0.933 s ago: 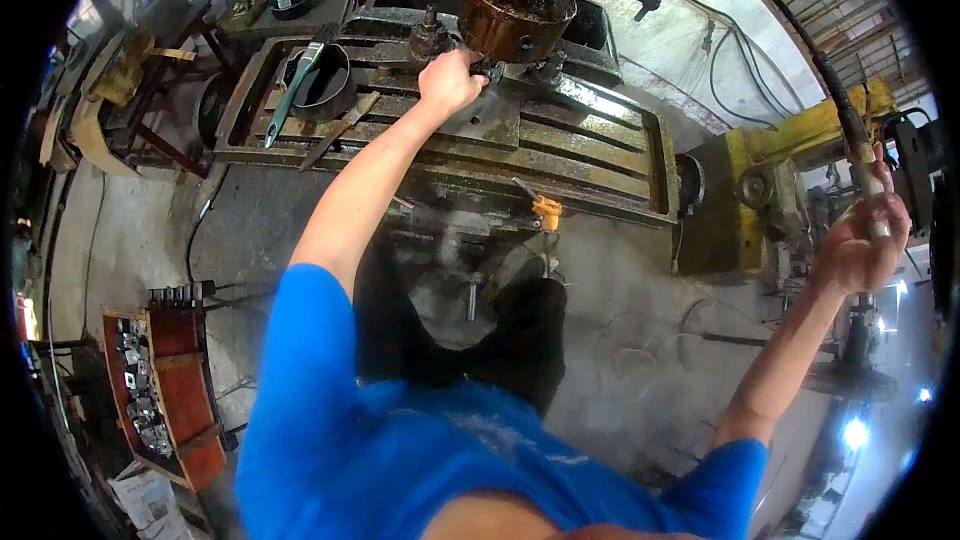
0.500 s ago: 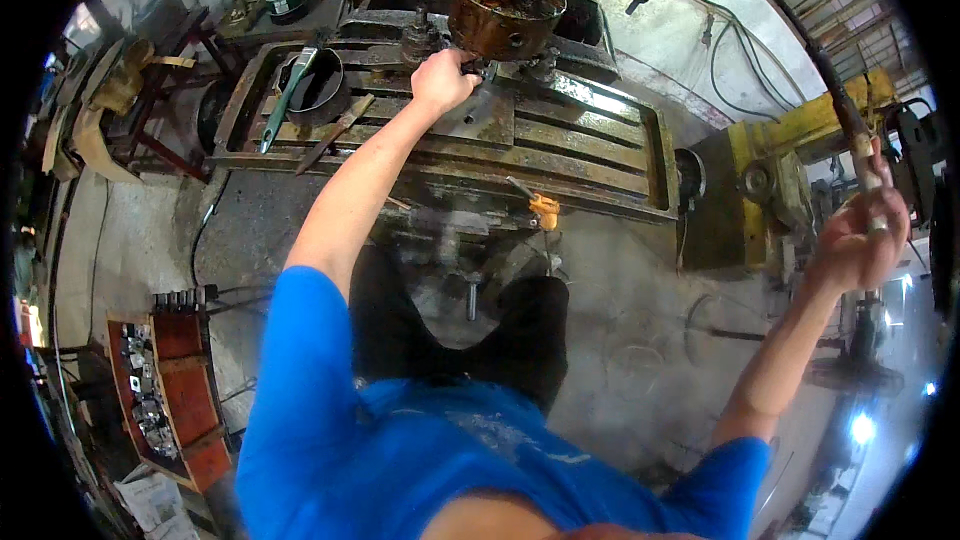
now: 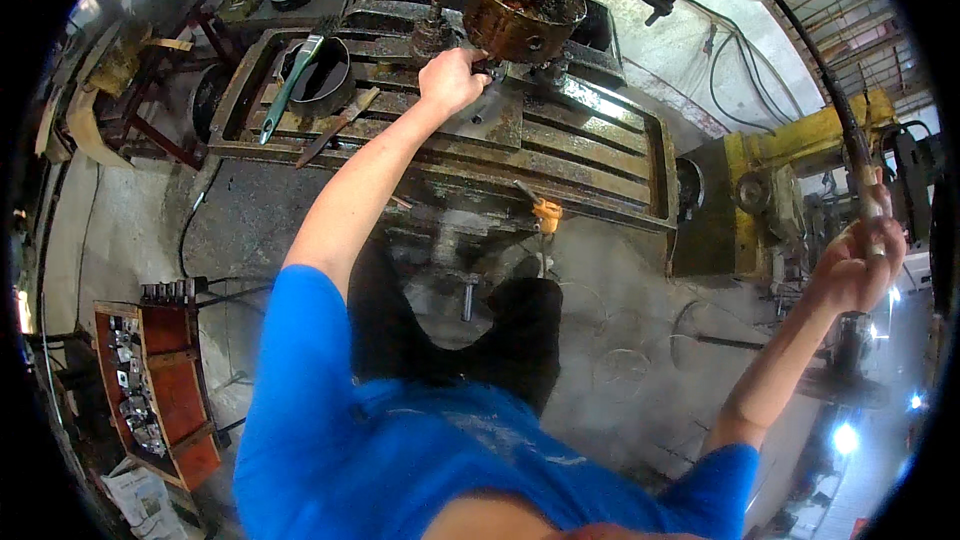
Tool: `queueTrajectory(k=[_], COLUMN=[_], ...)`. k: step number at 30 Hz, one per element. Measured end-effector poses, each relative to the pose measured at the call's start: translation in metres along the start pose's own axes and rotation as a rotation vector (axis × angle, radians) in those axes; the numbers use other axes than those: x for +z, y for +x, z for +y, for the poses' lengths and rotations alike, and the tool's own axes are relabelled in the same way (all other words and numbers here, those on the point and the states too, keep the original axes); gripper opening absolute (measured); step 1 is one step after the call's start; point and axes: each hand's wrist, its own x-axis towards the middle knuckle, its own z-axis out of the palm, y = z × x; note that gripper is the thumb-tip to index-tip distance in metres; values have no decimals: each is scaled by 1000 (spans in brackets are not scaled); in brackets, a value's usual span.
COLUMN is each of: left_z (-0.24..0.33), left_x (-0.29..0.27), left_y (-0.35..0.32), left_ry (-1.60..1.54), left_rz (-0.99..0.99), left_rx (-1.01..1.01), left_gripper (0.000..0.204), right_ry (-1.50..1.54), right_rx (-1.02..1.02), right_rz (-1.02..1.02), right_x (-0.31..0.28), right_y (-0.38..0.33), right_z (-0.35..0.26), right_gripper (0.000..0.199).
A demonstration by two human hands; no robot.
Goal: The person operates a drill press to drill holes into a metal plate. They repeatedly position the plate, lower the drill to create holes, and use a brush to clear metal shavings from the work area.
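Left hand [image 3: 452, 80] fingers curl on the heavy, hard rusty cutter [image 3: 522, 15], upper middle. Right hand [image 3: 852, 265] squeezes a stiff lever [image 3: 848, 140].

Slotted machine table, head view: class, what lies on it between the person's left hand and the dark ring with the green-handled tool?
In the head view, between the left hand and the ring on the table lies a rusty flat bar, slanted across the slots.
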Motion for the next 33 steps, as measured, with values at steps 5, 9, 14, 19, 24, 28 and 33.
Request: queueTrajectory(k=[5,9,14,19,24,28,33], left_z=[3,0,1,-4,0,1,1], left_x=[-4,-1,1,3,0,-2,-5], left_y=[-1,-1,0,2,0,-1,-3], left_ry=[10,9,25,0,-1,-18,-23], left_rz=[-24,-6,-19,6,-25,5,-8], left_rx=[-10,-4,-24,-11,-38,-7,-19], left_gripper=[40,40,37,39,41,43,43], right_ry=[9,28,51,68,1,-6,-26], right_rx=[-9,6,20,-8,-19,-30,-13], right_rz=[6,8,10,44,32,-15,34], right_x=[1,-7,-4,22,8,-1,12], right_y=[3,6,6,-25,-5,6,5], right_z=[1,4,0,-4,3,0,-4], right_gripper=[34,32,30,28,31,33,37])
